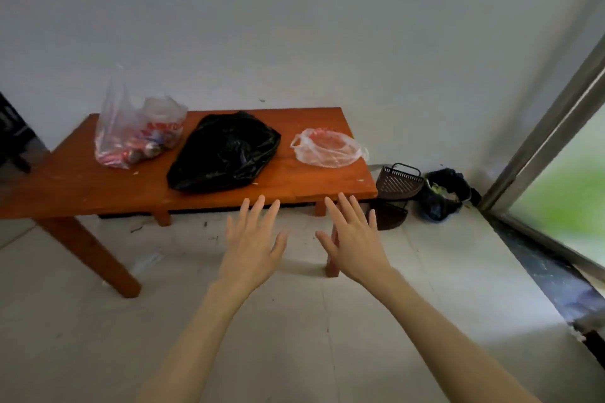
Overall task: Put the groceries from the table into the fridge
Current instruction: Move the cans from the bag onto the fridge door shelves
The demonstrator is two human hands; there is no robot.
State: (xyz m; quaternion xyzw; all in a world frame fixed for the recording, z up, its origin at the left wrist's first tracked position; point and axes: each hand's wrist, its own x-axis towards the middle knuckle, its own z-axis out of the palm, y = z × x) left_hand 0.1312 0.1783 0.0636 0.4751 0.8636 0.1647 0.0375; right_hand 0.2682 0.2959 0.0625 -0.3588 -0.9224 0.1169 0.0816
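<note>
I'm at the pickup: left hand point(253, 239) and right hand point(352, 239) hover spread and empty before the table point(82, 186), so next I grasp the black bag point(226, 150), contents probably groceries.

Two bare forearms, no sleeves in view; left hand point(253, 244) and right hand point(352, 239) without rings, watch or gloves.

black bag point(224, 152): opaque, contents hidden.
clear bag at 10 o'clock point(139, 132): red and silver items inside, blurred, kind unclear; red print unreadable.
small clear bag at 1 o'clock point(329, 149): contents too faint to tell.
table point(82, 186): left end cut off at 9 o'clock.
dark object at 9 o'clock point(13, 134): cut by the edge, unidentifiable.
window at 3 o'clock point(563, 199): green blur outside.
</note>
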